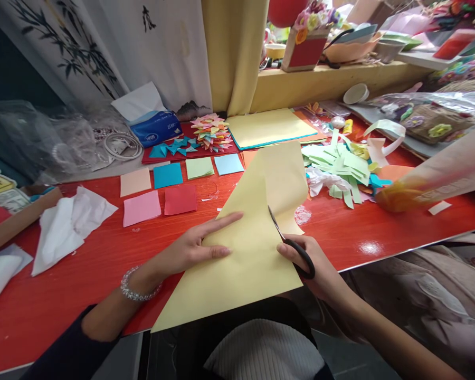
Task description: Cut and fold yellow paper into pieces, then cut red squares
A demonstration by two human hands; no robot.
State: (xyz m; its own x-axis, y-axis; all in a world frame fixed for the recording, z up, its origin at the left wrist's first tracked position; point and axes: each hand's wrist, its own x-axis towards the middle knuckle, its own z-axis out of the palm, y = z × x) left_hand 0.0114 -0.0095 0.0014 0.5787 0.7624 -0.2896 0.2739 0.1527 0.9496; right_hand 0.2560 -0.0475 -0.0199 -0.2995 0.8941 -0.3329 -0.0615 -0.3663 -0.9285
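Observation:
A large sheet of yellow paper (237, 264) lies at a slant over the front edge of the table, with a cut running down from its upper part. My left hand (186, 245) grips its left side; thumb and forefinger rest on top and the other fingers are hidden beneath. Black-handled scissors (303, 258) are held in my right hand (320, 264), their blades at the cut line. To the right of the blades, the partly cut strip of paper curls up and away.
Small coloured paper squares (168, 174) lie in rows on the red table (83, 295). Behind them are a tissue pack (154, 126), folded paper pieces (211, 132) and stacked yellow sheets (271, 126). Green paper scraps (340, 161) and a plastic cup (439, 171) are at right; crumpled tissue (69, 224) at left.

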